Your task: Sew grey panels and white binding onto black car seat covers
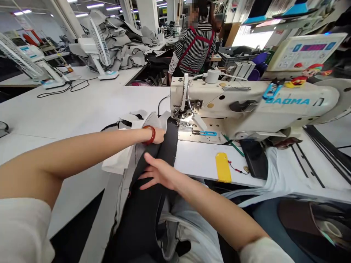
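Note:
A long black fabric piece (137,223) with a grey seamed edge runs from my lap up to the sewing machine (241,102). Its far end lies by the presser foot (182,122). My left hand (159,135), a red bracelet at the wrist, is closed on the fabric just left of the needle area; its fingertips are partly hidden. Nearer to me, my right hand (161,173) rests on the black fabric with thumb and fingers spread. Blue thread snips (204,133) lie on the machine bed.
Right of the fabric are a yellow pouch (223,167), a green pen-like stick (233,145) and a black phone-like object (254,159). Two white fans (101,44) stand on the left table. A person in a striped top (196,47) stands behind the machine, near piled grey fabric pieces (126,47).

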`<action>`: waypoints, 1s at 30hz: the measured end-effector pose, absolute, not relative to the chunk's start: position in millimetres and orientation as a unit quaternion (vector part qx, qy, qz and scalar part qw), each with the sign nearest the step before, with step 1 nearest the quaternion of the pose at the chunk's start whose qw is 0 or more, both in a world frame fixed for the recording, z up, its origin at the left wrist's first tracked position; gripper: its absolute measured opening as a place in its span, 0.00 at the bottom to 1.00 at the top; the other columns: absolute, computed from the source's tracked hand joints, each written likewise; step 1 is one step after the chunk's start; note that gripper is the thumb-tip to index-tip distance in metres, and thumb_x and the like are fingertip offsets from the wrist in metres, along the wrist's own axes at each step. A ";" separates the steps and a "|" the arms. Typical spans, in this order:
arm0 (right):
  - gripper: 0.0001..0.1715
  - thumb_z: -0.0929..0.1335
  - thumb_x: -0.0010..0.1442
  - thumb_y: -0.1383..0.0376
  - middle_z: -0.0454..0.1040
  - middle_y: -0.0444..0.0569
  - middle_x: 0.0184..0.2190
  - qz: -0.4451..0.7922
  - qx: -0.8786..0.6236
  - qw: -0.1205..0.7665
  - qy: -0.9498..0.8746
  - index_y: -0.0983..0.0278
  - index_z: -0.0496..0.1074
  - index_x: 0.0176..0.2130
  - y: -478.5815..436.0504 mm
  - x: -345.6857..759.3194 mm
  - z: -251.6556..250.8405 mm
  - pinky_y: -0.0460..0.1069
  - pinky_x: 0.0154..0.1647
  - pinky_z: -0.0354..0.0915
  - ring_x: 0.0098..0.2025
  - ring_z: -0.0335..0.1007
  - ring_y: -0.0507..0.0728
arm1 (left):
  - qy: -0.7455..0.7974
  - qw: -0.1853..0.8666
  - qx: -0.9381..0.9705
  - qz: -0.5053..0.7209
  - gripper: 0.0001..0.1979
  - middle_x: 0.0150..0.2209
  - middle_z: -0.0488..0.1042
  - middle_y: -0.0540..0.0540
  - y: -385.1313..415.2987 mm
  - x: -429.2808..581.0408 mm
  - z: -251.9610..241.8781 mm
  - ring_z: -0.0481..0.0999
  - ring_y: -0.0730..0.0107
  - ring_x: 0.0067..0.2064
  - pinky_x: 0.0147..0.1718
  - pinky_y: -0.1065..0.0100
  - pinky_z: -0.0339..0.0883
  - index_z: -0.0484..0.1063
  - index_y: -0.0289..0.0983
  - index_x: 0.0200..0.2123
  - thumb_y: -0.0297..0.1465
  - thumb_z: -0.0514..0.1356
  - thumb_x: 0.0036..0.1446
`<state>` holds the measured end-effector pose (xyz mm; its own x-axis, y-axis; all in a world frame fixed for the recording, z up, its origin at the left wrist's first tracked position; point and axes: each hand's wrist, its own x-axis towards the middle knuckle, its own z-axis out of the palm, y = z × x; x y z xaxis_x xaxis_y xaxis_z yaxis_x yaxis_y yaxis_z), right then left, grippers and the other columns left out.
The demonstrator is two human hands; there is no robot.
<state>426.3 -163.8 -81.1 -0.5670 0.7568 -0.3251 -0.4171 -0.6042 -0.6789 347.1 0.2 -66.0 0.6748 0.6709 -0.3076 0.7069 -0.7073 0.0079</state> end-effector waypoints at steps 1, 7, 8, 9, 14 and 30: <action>0.34 0.77 0.46 0.46 0.78 0.56 0.40 0.855 -0.294 0.344 -0.253 0.67 0.72 0.42 -157.8 410.5 -82.9 0.57 0.32 0.76 0.36 0.76 0.59 | 0.378 0.062 0.907 -0.177 0.15 0.34 0.81 0.33 1.6 352.4 -61.6 0.80 0.52 0.36 0.40 0.57 0.72 0.80 0.30 0.37 0.32 0.55 0.57; 0.33 0.79 0.40 0.50 0.77 0.50 0.30 0.857 -0.281 0.392 -0.181 0.67 0.72 0.39 -181.8 361.4 -122.7 0.53 0.25 0.73 0.26 0.73 0.56 | 0.341 -0.004 0.906 -0.249 0.14 0.51 0.76 0.30 30.9 374.3 -40.8 0.68 0.35 0.59 0.59 0.41 0.55 0.80 0.34 0.37 0.34 0.68 0.46; 0.35 0.79 0.39 0.49 0.78 0.50 0.31 0.849 -0.275 0.409 -0.189 0.67 0.73 0.41 -191.8 363.3 -127.7 0.53 0.27 0.72 0.27 0.73 0.56 | 0.325 -0.016 0.913 -0.246 0.21 0.55 0.74 0.32 39.4 371.9 -41.8 0.62 0.35 0.63 0.62 0.41 0.50 0.79 0.35 0.43 0.35 0.70 0.43; 0.37 0.78 0.40 0.48 0.78 0.51 0.33 0.837 -0.269 0.432 -0.201 0.67 0.73 0.43 -201.3 368.4 -131.0 0.54 0.31 0.73 0.30 0.74 0.57 | 0.305 -0.024 0.920 -0.244 0.29 0.59 0.71 0.34 46.4 367.4 -45.8 0.59 0.37 0.66 0.64 0.41 0.46 0.77 0.38 0.49 0.38 0.72 0.42; 0.23 0.67 0.60 0.53 0.78 0.50 0.42 0.731 -0.208 0.420 -0.495 0.67 0.74 0.47 -216.6 434.1 -134.8 0.54 0.54 0.67 0.47 0.73 0.59 | 0.271 -0.024 0.946 -0.176 0.44 0.68 0.57 0.30 31.0 328.6 -90.6 0.58 0.45 0.67 0.65 0.51 0.46 0.56 0.32 0.67 0.48 0.64 0.54; 0.19 0.60 0.62 0.67 0.79 0.46 0.46 0.218 -0.156 0.309 -0.912 0.61 0.76 0.46 -189.5 456.4 -143.5 0.49 0.58 0.60 0.51 0.71 0.52 | 0.227 0.134 0.956 -0.131 0.47 0.72 0.50 0.40 76.3 360.7 -111.1 0.49 0.53 0.71 0.68 0.56 0.43 0.55 0.41 0.67 0.43 0.68 0.46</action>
